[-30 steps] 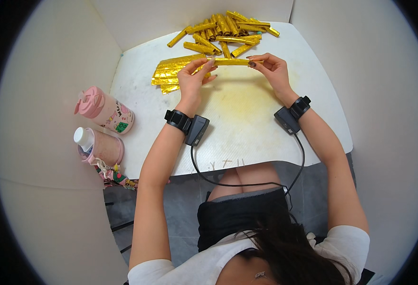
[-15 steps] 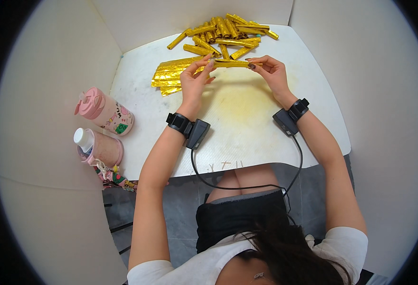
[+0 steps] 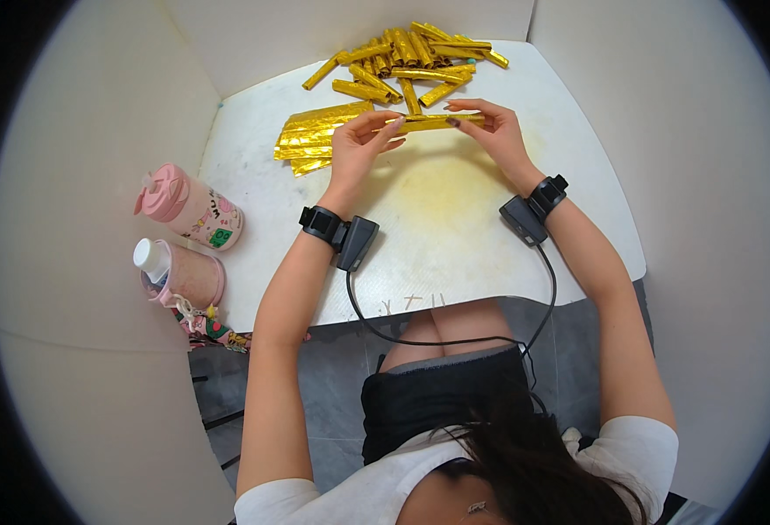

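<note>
A thin gold foil roll stretches sideways between my two hands, above the far part of the white table. My left hand pinches its left end between thumb and fingers. At the right end, my right hand grips it with the thumb in front and the fingers behind. Flat gold foil sheets lie stacked beside my left hand, partly covered by it. Just beyond both hands, a heap of rolled gold foil tubes spreads over the table's far edge.
Pale partition walls enclose the white table on the left, back and right. At the left edge stand a pink tumbler and a pink cup holding a white-capped bottle. A black cable links the wrist devices.
Both hands still hold the foil roll. The right fingers have shifted on its right end, with the fingertips now lifted and apart behind it. The heap and the sheets stay as they were.
</note>
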A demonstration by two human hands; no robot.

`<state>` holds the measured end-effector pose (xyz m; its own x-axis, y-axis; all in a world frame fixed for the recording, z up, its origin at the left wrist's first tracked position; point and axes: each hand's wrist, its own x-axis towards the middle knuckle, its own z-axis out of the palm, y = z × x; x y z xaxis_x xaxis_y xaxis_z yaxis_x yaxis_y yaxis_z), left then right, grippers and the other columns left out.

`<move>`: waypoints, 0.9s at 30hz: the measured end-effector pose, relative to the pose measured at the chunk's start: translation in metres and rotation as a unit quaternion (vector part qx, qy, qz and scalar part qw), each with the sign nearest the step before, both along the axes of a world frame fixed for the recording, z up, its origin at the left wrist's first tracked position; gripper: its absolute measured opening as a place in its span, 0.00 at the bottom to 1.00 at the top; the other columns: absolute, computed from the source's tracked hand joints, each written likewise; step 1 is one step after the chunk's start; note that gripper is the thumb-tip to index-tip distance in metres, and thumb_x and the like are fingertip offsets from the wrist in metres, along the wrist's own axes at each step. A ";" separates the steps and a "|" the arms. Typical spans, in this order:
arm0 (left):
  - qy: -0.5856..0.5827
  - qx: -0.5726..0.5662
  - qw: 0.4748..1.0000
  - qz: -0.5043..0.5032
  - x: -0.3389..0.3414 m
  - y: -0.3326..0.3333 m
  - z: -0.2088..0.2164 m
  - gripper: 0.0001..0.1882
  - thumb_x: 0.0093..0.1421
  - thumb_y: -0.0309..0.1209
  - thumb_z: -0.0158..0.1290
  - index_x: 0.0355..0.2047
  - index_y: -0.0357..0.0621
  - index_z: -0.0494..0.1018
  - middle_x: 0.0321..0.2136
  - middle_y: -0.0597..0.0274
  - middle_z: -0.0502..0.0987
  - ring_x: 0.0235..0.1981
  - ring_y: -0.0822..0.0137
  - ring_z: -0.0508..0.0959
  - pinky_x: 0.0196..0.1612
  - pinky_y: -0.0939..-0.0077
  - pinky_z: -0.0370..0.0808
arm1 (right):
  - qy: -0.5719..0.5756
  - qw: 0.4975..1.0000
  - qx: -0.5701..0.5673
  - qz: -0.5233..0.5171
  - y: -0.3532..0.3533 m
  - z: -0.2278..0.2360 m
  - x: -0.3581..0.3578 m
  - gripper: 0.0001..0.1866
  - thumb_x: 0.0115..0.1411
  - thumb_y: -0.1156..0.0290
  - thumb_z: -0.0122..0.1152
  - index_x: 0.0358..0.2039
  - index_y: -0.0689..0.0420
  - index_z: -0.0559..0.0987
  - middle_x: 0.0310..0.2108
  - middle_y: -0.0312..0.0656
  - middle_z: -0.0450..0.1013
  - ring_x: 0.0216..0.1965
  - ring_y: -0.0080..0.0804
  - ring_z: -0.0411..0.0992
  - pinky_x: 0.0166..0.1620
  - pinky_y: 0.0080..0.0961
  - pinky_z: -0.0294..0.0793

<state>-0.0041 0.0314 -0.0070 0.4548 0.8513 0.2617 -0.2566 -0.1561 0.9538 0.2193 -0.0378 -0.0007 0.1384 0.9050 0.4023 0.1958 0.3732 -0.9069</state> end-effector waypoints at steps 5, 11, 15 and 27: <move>0.027 0.039 0.998 -0.031 0.001 0.000 -0.001 0.12 0.62 0.27 0.55 0.44 0.33 0.76 0.41 0.53 0.79 0.40 0.64 0.81 0.46 0.72 0.81 | -0.044 0.999 0.019 0.020 -0.001 -0.004 0.003 0.08 0.56 0.76 0.63 0.37 0.60 0.83 0.37 0.38 0.79 0.38 0.22 0.75 0.45 0.20 0.72; -0.008 0.045 0.998 -0.041 0.003 0.001 -0.006 0.11 0.61 0.27 0.57 0.42 0.35 0.78 0.37 0.56 0.81 0.36 0.69 0.82 0.42 0.78 0.80 | -0.078 0.996 0.030 0.012 -0.005 0.003 0.002 0.08 0.56 0.76 0.63 0.37 0.60 0.83 0.37 0.40 0.79 0.40 0.24 0.75 0.46 0.22 0.72; 0.071 0.078 0.994 -0.007 0.002 -0.006 0.000 0.11 0.59 0.26 0.58 0.41 0.34 0.78 0.35 0.55 0.81 0.35 0.70 0.82 0.42 0.79 0.80 | -0.096 0.993 0.075 0.004 -0.004 0.001 0.003 0.08 0.56 0.76 0.64 0.37 0.61 0.83 0.38 0.41 0.78 0.40 0.24 0.75 0.45 0.21 0.73; 0.008 0.006 0.997 0.080 -0.001 0.003 -0.004 0.13 0.59 0.29 0.59 0.41 0.32 0.77 0.36 0.54 0.81 0.33 0.68 0.82 0.40 0.77 0.81 | 0.038 0.999 -0.009 0.031 0.001 -0.005 0.004 0.09 0.56 0.76 0.64 0.39 0.62 0.83 0.28 0.35 0.78 0.30 0.16 0.74 0.35 0.12 0.73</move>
